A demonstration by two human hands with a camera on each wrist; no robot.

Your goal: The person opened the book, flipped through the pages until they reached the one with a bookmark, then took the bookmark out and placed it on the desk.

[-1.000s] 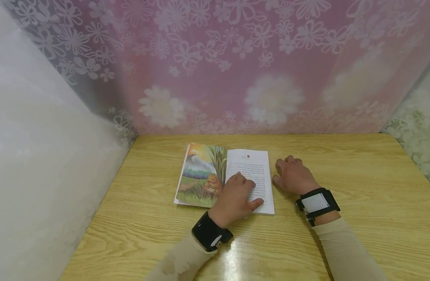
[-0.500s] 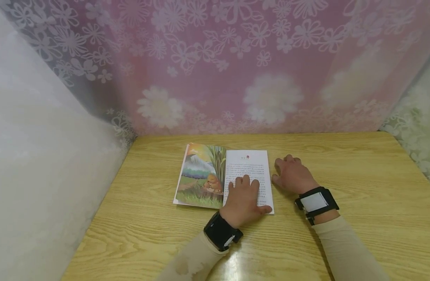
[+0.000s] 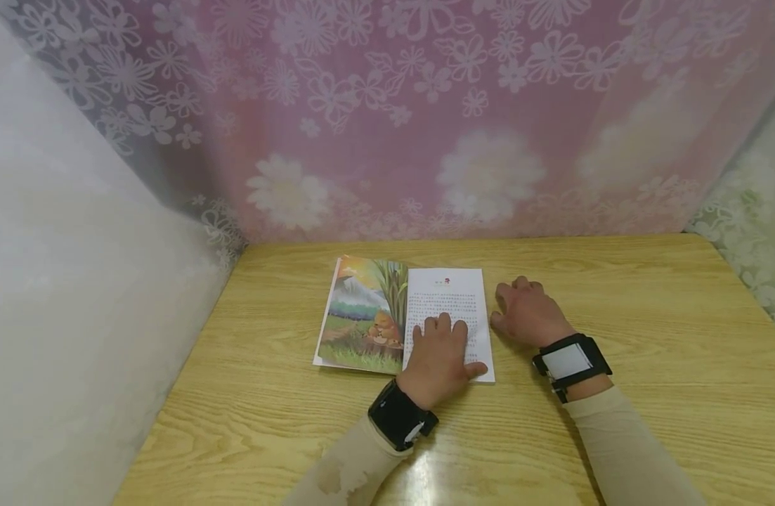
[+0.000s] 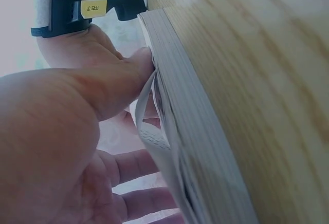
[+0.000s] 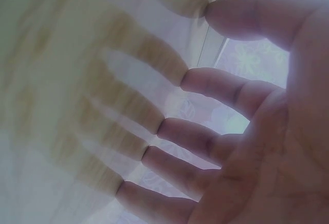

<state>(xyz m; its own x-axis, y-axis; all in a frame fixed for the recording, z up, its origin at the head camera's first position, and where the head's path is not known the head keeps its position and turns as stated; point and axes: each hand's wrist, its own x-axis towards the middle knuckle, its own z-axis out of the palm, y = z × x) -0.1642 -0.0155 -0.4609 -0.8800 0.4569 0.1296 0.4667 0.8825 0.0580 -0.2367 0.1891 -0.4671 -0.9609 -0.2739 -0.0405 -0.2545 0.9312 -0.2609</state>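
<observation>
A picture book (image 3: 362, 320) lies spread on the wooden table (image 3: 248, 422). Its left page carries a painted landscape with an animal; the right page (image 3: 447, 281) has printed text. My left hand (image 3: 438, 362) rests spread on the lower half of the text page, thumb out toward its right edge. The left wrist view shows the thumb (image 4: 118, 82) at the edge of the page stack (image 4: 190, 121), where one page bows up from the rest. Beside the book's right edge, my right hand (image 3: 529, 313) rests its fingertips on the table, fingers bent loosely and holding nothing.
A pink floral backdrop (image 3: 374, 176) rises behind the table's far edge. Pale cloth (image 3: 77, 281) hangs along the left side, and patterned cloth (image 3: 754, 232) on the right. Both wrists wear black camera straps.
My left hand has slid right across the text page, its fingers now spread and pointing up the page. My right hand has stayed in place beside the book.
</observation>
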